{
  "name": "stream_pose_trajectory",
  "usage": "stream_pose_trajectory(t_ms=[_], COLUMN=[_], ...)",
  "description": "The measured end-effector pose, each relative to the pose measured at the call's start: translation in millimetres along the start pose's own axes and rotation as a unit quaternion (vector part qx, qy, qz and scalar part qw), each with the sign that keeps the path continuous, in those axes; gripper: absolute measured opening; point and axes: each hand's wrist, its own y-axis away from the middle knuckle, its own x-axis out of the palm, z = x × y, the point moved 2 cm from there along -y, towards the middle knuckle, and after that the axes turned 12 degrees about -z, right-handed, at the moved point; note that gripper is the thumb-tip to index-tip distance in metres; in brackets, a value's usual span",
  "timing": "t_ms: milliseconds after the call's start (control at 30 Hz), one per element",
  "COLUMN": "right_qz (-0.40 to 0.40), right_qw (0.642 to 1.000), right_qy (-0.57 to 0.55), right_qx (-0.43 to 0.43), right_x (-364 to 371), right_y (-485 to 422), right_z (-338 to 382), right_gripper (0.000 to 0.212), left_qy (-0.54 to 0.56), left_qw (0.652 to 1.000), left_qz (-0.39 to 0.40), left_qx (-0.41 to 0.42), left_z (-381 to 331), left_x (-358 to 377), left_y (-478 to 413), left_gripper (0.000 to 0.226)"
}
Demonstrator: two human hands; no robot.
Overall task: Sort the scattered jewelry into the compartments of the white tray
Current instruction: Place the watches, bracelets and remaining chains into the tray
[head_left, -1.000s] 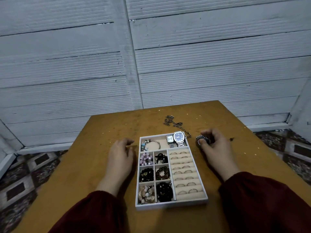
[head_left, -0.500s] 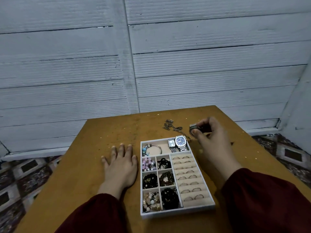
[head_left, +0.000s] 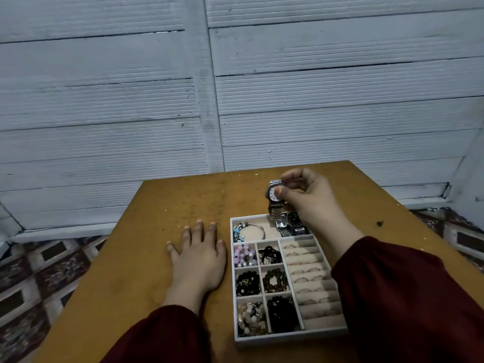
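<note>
The right hand (head_left: 309, 195) pinches a watch (head_left: 274, 195) above the tray (head_left: 288, 339); lower it slowly into the top slot beside the other watches (head_left: 289, 224), left hand (head_left: 199, 255) flat.

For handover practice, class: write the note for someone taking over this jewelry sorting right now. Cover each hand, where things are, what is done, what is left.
Left hand: flat on the table, holding nothing.
Right hand: pinches a silver watch above the far compartment of the white tray.
Done: two watches and a bangle lie in that compartment; bead bracelets fill the six small ones; rings sit in the slots.
Left: set the watch down; check the small dark item on the table.
</note>
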Motion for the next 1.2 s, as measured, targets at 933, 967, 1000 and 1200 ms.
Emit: stream_pose_trajectory(t_ms=[933,967,1000,1200], right_qz=[0.157,0.168,0.181,0.243], right_qw=[0.939,0.937,0.934,0.928], right_qy=[0.305,0.306,0.307,0.279], right_qx=[-0.017,-0.007,0.002,0.049], right_x=[13.9,12.4,11.1,9.1], right_y=[-3.8,-4.9,-5.3,-12.7], right_z=[-12.0,-10.7,-8.8,-4.0], right_gripper=[0.017,0.016,0.015,0.011], left_qy=[0.004,0.004,0.004,0.003], left_qw=[1.0,1.0,1.0,1.0], left_qz=[-0.014,-0.014,-0.014,-0.012], left_qx=[-0.002,-0.002,-0.003,-0.003], left_z=[-2.2,-2.3,-2.2,-1.6], left_x=[-2.5,-2.6,-2.7,-2.6], left_y=[1.5,1.6,1.6,1.0], left_gripper=[0.054,0.054,0.054,0.054])
